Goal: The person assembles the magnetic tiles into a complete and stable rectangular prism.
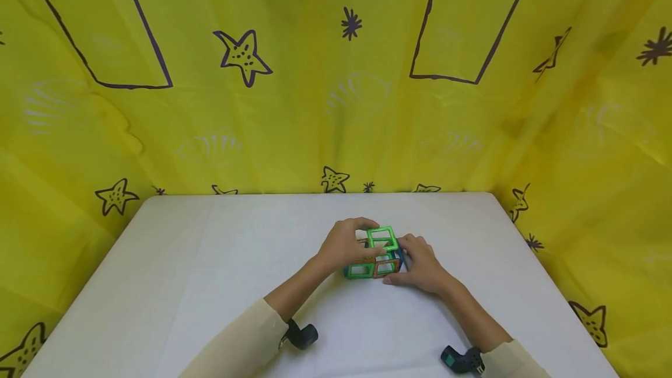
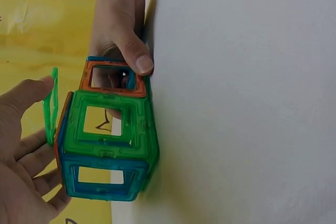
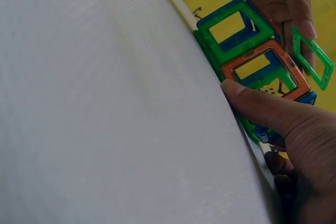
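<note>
My left hand (image 1: 341, 245) pinches a green square magnetic tile (image 1: 380, 228) between thumb and fingers, tilted over the top of a small block structure. The structure is built of square see-through magnetic tiles: a green tile (image 2: 105, 150) and an orange tile (image 2: 114, 91) sit side by side on the front, with a blue tile (image 2: 105, 188) at the left end. Around the right end, my right hand (image 1: 424, 268) grips the structure, its thumb on the orange front tile and its fingers behind. In the right wrist view the held tile appears apart from the structure.
The structure stands on a white table (image 1: 252, 238), toward its far side. A yellow curtain (image 1: 299, 115) with drawn stars and shells hangs behind and along both sides. Dark wrist cameras (image 1: 303, 336) sit at both sleeves.
</note>
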`<state>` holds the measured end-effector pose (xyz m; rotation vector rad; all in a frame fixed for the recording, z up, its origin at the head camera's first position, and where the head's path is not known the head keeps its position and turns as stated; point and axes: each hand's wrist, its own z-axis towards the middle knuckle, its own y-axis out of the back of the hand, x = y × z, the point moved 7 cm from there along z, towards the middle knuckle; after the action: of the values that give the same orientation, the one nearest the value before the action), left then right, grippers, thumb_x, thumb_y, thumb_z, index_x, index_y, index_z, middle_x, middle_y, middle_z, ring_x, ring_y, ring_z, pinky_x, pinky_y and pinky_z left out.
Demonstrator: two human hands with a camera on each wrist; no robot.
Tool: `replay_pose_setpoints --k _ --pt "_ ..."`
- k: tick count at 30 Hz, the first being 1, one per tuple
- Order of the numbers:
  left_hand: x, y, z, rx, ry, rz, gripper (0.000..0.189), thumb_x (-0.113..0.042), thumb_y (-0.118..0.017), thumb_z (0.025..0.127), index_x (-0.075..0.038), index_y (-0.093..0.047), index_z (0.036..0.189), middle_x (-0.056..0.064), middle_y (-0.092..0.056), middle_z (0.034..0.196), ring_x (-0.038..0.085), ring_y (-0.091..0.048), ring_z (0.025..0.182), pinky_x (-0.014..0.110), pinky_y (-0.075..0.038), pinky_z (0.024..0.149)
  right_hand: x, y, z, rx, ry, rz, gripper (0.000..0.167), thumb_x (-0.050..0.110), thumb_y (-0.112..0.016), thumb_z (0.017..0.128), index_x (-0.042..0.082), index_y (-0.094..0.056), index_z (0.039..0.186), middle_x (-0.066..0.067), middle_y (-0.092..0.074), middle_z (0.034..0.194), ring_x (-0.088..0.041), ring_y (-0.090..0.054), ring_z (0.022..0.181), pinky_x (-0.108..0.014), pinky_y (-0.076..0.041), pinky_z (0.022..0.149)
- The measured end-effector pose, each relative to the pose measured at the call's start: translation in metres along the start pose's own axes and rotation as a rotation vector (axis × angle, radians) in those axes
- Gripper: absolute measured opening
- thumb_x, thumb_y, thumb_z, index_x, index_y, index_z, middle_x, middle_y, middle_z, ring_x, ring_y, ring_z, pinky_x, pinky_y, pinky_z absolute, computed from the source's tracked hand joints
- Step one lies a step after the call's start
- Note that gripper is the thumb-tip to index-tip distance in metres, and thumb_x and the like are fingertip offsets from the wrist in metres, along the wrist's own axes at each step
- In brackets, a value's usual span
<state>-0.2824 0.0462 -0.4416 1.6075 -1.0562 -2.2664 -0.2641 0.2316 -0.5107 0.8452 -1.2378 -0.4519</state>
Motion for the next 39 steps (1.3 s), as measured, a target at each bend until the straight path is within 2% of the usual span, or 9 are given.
replay_pose_setpoints --k 5,12,21,32,39 --pt "-0.003 -0.007 -0.003 0.016 0.009 0.066 0.051 -0.034 -0.091 0.083 -0.012 -0.076 0.126 0.003 -0.075 0.115 0.017 -0.063 0.097 0.031 -0.051 0.081 -0.001 -0.001 -0.001 0.006 0.006 0.001 0.068 0.044 -0.096 0.074 0.017 -0.068 0.13 0.002 -0.059 0.115 -0.021 -0.042 0.104 -0.045 -0.033 0.088" --pt "-0.007 -0.011 -0.005 0.016 -0.018 0.076 0.055 -0.035 -0.094 0.08 -0.009 -0.076 0.125 0.003 -0.075 0.113 0.014 -0.059 0.088 0.026 -0.048 0.071 0.001 0.001 -0.001 -0.015 0.04 0.011 0.065 0.042 -0.097 0.072 0.018 -0.069 0.127 0.003 -0.06 0.115 -0.02 -0.043 0.102 -0.045 -0.032 0.087" --pt "-0.004 -0.012 -0.007 0.008 -0.023 0.097 0.051 -0.033 -0.093 0.081 -0.01 -0.076 0.124 0.003 -0.075 0.109 0.012 -0.06 0.087 0.025 -0.047 0.071 0.004 0.002 0.0 -0.035 0.065 0.01 0.059 0.041 -0.098 0.072 0.019 -0.07 0.118 0.005 -0.059 0.11 -0.018 -0.041 0.097 -0.043 -0.031 0.083" --pt "-0.005 -0.015 -0.006 0.012 -0.045 0.099 0.051 -0.032 -0.093 0.081 -0.009 -0.076 0.124 0.002 -0.075 0.103 0.009 -0.056 0.081 0.023 -0.046 0.067 0.007 0.003 0.0 -0.033 0.071 0.0 0.06 0.041 -0.098 0.071 0.019 -0.07 0.118 0.006 -0.059 0.11 -0.019 -0.043 0.1 -0.045 -0.032 0.085" --pt "-0.003 -0.017 -0.004 0.026 -0.043 0.106 0.053 -0.031 -0.093 0.083 -0.009 -0.075 0.127 0.003 -0.076 0.108 0.015 -0.062 0.086 0.023 -0.046 0.069 0.007 0.004 -0.001 -0.03 0.06 -0.011 0.059 0.04 -0.098 0.071 0.017 -0.069 0.118 0.005 -0.059 0.11 -0.019 -0.043 0.099 -0.044 -0.032 0.085"
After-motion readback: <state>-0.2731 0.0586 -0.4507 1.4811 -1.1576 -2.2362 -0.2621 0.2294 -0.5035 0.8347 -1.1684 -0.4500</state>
